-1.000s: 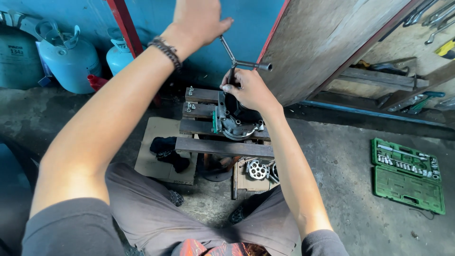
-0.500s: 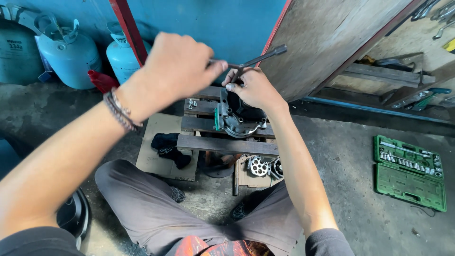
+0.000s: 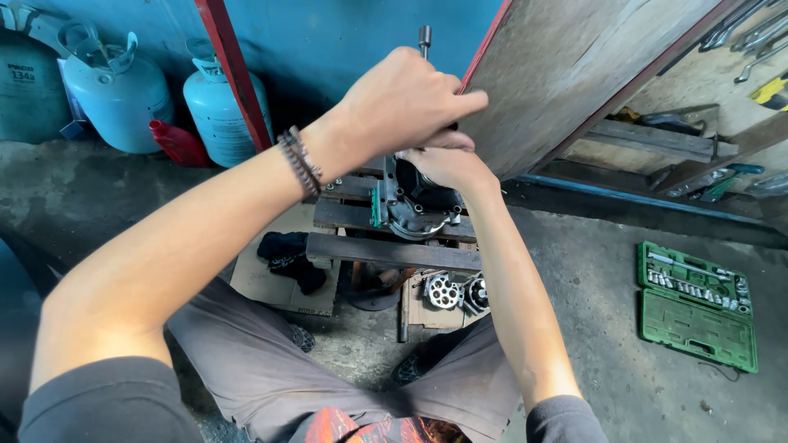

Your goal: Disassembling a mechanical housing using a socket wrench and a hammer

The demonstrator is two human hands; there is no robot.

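My left hand (image 3: 406,102) was clenched around the handle of a metal wrench (image 3: 424,38), whose socketed end stuck up above the knuckles. Just beneath it, my right hand (image 3: 443,164) was closed over the top of a round metal housing (image 3: 414,205); the fingers curled down out of sight, so I could not tell exactly what they pinched. The two hands touched, left over right.

The housing sat on a low stand of dark wooden slats (image 3: 390,250), toward its far edge (a green strip showed on its left side). At the stand's near right corner lay a small perforated metal disc (image 3: 444,290) with another round part just beside it. A black rag (image 3: 287,254) lay on cardboard (image 3: 271,287) off the stand's left edge.

Farther out, an open green socket case (image 3: 698,303) lay on the concrete floor (image 3: 607,353) to my right, well apart. Pale blue gas cylinders (image 3: 217,111) stood against the blue wall behind, with a red bottle (image 3: 176,141) between them.
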